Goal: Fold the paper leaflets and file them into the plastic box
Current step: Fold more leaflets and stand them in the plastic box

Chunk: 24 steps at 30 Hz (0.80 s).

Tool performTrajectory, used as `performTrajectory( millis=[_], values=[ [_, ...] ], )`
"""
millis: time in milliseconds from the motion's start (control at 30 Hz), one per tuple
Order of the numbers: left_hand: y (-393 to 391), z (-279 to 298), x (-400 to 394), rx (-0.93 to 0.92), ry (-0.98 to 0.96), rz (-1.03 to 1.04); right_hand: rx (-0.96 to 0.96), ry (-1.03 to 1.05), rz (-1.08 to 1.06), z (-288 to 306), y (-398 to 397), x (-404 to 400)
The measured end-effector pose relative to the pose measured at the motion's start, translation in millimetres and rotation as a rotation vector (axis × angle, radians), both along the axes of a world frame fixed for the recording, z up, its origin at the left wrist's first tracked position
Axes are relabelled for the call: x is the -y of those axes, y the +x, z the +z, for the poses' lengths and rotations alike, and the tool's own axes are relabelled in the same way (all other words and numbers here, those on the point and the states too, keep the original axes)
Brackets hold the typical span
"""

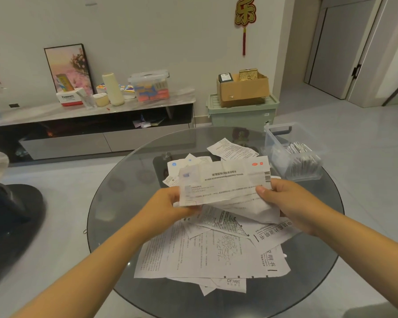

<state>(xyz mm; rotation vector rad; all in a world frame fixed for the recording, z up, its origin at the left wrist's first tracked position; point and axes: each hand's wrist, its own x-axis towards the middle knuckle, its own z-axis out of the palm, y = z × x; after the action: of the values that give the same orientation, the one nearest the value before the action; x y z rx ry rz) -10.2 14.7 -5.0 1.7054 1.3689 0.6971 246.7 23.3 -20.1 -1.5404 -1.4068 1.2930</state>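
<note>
A creased white leaflet (223, 180) with a barcode at its right edge is held up above the round glass table (115, 203). My left hand (168, 203) pinches its lower left corner and my right hand (283, 196) pinches its lower right edge. Beneath it lies a loose pile of several printed leaflets (211, 251). The clear plastic box (292, 152) stands at the table's far right, with several folded leaflets filed upright inside.
A dark seat (12, 216) stands to the left of the table. Behind are a low cabinet (90, 125) with clutter on top and a green storage bin (241, 113) carrying a cardboard box (244, 90). Grey tile floor surrounds the table.
</note>
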Motion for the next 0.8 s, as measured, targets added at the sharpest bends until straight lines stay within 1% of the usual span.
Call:
performTrajectory(
  millis=[100, 167, 233, 333, 400, 500, 567, 600, 733, 800],
  values=[
    [0.9, -1.0, -3.2, 0.044, 0.027, 0.001, 0.010, 0.023, -0.056, -1.7, 2.8, -0.5],
    [2.3, -2.0, -5.2, 0.065, 0.024, 0.018, 0.076, 0.068, -0.099, -2.5, 4.2, 0.0],
    [4.4, -4.1, -5.9, 0.030, 0.016, 0.062, 0.152, 0.101, -0.122, -3.6, 4.7, 1.7],
    [7.8, -13.0, -8.4, -0.091, -0.020, 0.156, 0.355, 0.103, -0.067, -7.4, 6.3, 3.7],
    [9.2, -19.0, -11.5, -0.246, -0.006, 0.191, 0.457, 0.113, -0.023, -8.2, 5.6, 7.6],
    [9.6, -25.1, -14.5, -0.378, 0.061, 0.187, 0.638, 0.297, 0.003, -9.5, 5.1, 15.9],
    [10.1, -26.7, -12.7, -0.457, 0.112, 0.138, 0.739, 0.394, 0.062, -11.1, 5.7, 19.2],
    [9.4, -27.9, -11.7, -0.498, 0.139, 0.085, 0.766, 0.410, 0.117, -11.8, 5.3, 19.4],
    [9.8, -33.6, -9.2, -0.567, 0.170, -0.159, 0.880, 0.394, 0.402, -14.5, 3.5, 22.3],
    [13.6, -35.6, -9.2, -0.591, 0.207, -0.229, 0.934, 0.351, 0.506, -16.2, 4.0, 23.7]
  ],
)
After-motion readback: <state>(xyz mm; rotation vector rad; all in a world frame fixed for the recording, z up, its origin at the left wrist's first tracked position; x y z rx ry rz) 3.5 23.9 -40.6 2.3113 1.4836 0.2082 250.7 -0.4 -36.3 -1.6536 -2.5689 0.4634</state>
